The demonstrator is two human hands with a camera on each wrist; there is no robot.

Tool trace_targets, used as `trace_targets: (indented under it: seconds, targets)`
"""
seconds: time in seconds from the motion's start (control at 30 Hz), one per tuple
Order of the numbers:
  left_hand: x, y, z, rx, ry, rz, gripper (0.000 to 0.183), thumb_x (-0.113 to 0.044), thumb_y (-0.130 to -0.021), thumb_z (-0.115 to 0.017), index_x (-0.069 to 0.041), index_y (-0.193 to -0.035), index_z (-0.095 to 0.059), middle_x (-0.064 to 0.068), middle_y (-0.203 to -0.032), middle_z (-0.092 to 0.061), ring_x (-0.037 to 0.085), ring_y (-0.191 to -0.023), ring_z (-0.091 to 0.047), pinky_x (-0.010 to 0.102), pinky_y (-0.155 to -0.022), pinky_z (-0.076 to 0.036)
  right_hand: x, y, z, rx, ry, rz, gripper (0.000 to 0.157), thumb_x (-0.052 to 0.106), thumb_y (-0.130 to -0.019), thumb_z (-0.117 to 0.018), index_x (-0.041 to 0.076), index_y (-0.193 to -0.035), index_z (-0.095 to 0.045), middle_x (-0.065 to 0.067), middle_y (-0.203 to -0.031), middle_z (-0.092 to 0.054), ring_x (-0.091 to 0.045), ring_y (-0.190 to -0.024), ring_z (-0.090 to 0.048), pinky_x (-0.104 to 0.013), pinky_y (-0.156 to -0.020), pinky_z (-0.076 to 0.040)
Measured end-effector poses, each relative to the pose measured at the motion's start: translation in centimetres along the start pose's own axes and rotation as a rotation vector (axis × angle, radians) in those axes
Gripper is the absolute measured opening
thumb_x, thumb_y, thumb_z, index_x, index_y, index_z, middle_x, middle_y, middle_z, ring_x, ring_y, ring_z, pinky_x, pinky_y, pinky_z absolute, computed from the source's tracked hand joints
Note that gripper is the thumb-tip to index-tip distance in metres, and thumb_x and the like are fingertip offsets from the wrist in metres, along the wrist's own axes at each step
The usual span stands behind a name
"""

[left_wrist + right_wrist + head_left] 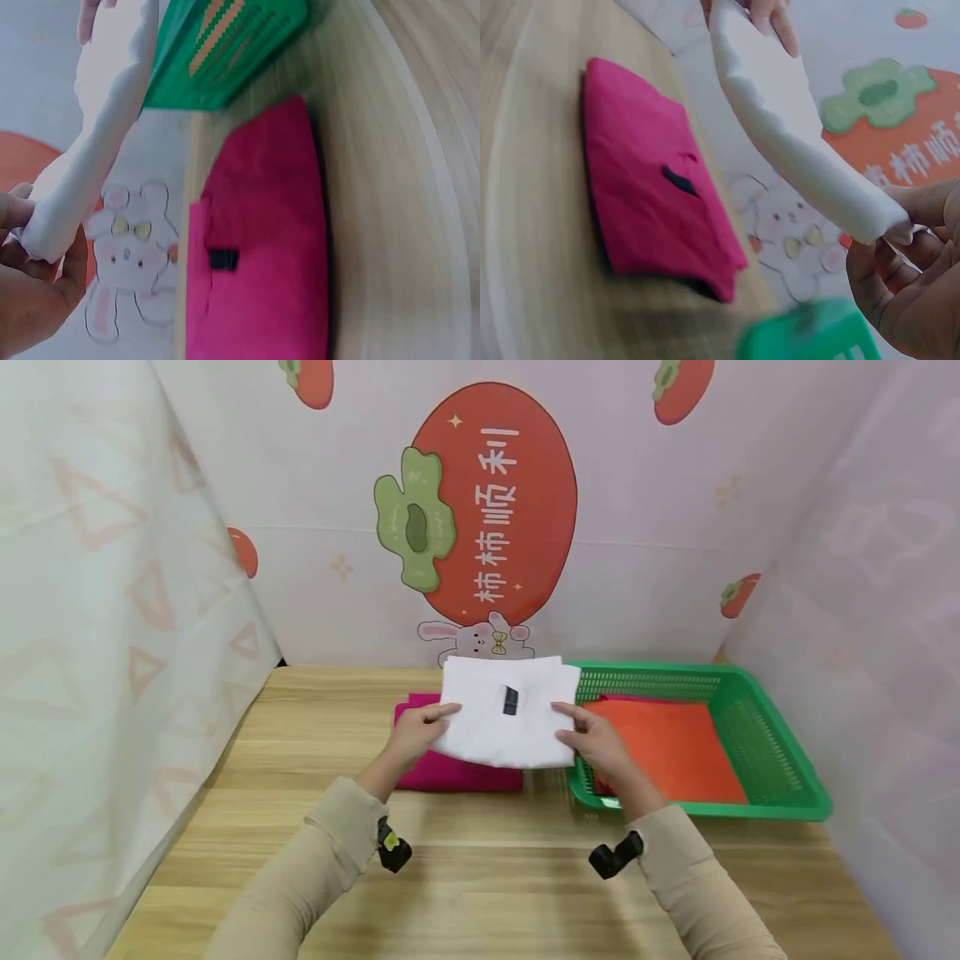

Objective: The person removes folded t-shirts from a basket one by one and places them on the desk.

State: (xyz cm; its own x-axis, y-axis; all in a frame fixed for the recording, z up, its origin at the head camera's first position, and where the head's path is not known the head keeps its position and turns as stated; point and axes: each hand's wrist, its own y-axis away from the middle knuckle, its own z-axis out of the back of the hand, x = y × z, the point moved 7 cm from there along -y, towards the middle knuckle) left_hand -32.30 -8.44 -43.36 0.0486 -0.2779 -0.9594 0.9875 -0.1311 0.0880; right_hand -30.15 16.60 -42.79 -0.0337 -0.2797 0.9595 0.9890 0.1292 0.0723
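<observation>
A folded white cloth [480,731] with a small black tag [511,701] hangs in the air above the table, tilted toward me. My left hand [412,735] pinches its left edge, thumb on one side and fingers on the other. At the opposite edge, my right hand [602,745] grips the cloth the same way. Behind and below it, a folded magenta cloth [465,774] lies on the table, partly hidden in the head view. Both wrist views show the magenta cloth [262,202] more fully, and it too bears a black tag [679,180].
To the right stands a green plastic basket [787,760] with a folded orange cloth [675,747] in it and darker red fabric showing at its edges. The wooden table [300,810] is bordered by printed white curtains [315,602] at the back and sides.
</observation>
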Motion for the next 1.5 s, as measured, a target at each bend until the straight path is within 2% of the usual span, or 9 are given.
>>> trace_targets:
  seconds: [0.3,0.47,0.7,0.87,1.07,1.17,1.3,1.4,1.5]
  targets:
    - [4.1,1.1,7.3,-0.107,-0.144,0.06,0.033,-0.005,-0.084,-0.045,-0.006,-0.114,-0.058,0.016,-0.125,-0.043,0.027,-0.116,-0.035,0.037,-0.087,-0.036,-0.3,-3.1,-8.4,0.092,-0.013,-0.041,0.046,-0.004,-0.079,-0.055,0.006,-0.123,-0.048,-0.011,-0.084,-0.049,-0.017,-0.071,-0.047,-0.028,-0.061,-0.045]
    - [5.6,2.1,10.8,-0.142,-0.213,0.102,0.035,-0.005,-0.083,-0.042,-0.003,-0.116,-0.055,0.02,-0.127,-0.039,0.028,-0.113,-0.036,0.033,-0.078,-0.037,-0.6,-4.1,-13.1,0.122,0.003,-0.086,0.047,-0.004,-0.078,-0.057,0.011,-0.122,-0.05,-0.013,-0.093,-0.048,-0.016,-0.072,-0.045,-0.025,-0.058,-0.044]
    - [6.6,2.8,15.0,-0.193,-0.324,0.136,0.036,-0.008,-0.084,-0.039,-0.003,-0.116,-0.055,0.025,-0.125,-0.038,0.026,-0.075,-0.045,0.025,-0.047,-0.034,-1.4,-5.5,-18.7,0.191,-0.04,-0.126,0.051,-0.007,-0.078,-0.054,0.013,-0.124,-0.048,-0.009,-0.12,-0.043,-0.012,-0.057,-0.037,-0.021,-0.049,-0.035]
    - [7.2,3.7,17.6,-0.241,-0.386,0.179,0.037,-0.008,-0.083,-0.039,-0.002,-0.116,-0.055,0.027,-0.12,-0.042,0.014,-0.051,-0.033,0.024,-0.039,-0.03,-0.9,-6.0,-21.9,0.216,-0.099,-0.129,0.051,-0.011,-0.078,-0.051,0.01,-0.124,-0.049,-0.009,-0.107,-0.05,-0.01,-0.048,-0.03,-0.02,-0.045,-0.032]
    - [7.9,4.5,19.5,-0.277,-0.418,0.212,0.039,-0.007,-0.081,-0.037,0.0,-0.115,-0.054,0.028,-0.103,-0.048,0.011,-0.039,-0.026,0.024,-0.036,-0.028,-0.6,-6.3,-24.9,0.248,-0.188,-0.179,0.051,-0.014,-0.077,-0.049,0.007,-0.124,-0.048,-0.007,-0.099,-0.053,-0.013,-0.066,-0.051,-0.029,-0.057,-0.047]
    - [8.3,4.7,20.3,-0.295,-0.436,0.236,0.04,-0.006,-0.08,-0.036,0.001,-0.116,-0.053,0.03,-0.108,-0.047,0.022,-0.055,-0.045,0.026,-0.043,-0.032,-0.5,-6.6,-26.1,0.26,-0.218,-0.186,0.054,-0.016,-0.076,-0.048,0.007,-0.124,-0.047,-0.009,-0.108,-0.051,-0.018,-0.079,-0.053,-0.031,-0.06,-0.047]
    - [8.9,4.8,21.3,-0.319,-0.479,0.274,0.041,-0.007,-0.08,-0.034,0.0,-0.117,-0.053,0.031,-0.122,-0.038,0.029,-0.073,-0.044,0.026,-0.047,-0.032,-0.4,-6.8,-27.5,0.279,-0.246,-0.189,0.058,-0.017,-0.075,-0.048,0.009,-0.126,-0.045,-0.009,-0.126,-0.041,-0.017,-0.093,-0.045,-0.025,-0.053,-0.04]
    - [9.3,4.7,21.7,-0.329,-0.529,0.263,0.041,-0.007,-0.079,-0.034,0.0,-0.114,-0.055,0.03,-0.101,-0.051,0.02,-0.049,-0.032,0.025,-0.039,-0.028,-0.5,-6.6,-28.3,0.289,-0.253,-0.214,0.059,-0.018,-0.073,-0.048,0.008,-0.126,-0.044,-0.009,-0.131,-0.036,-0.019,-0.097,-0.042,-0.029,-0.054,-0.041]
    - [9.8,4.5,21.5,-0.32,-0.599,0.223,0.04,-0.007,-0.078,-0.036,0.001,-0.11,-0.057,0.022,-0.072,-0.051,0.017,-0.046,-0.03,0.025,-0.039,-0.026,-1.1,-6.1,-29.1,0.311,-0.251,-0.257,0.058,-0.017,-0.074,-0.048,0.005,-0.126,-0.042,-0.013,-0.131,-0.036,-0.024,-0.106,-0.043,-0.037,-0.067,-0.046]
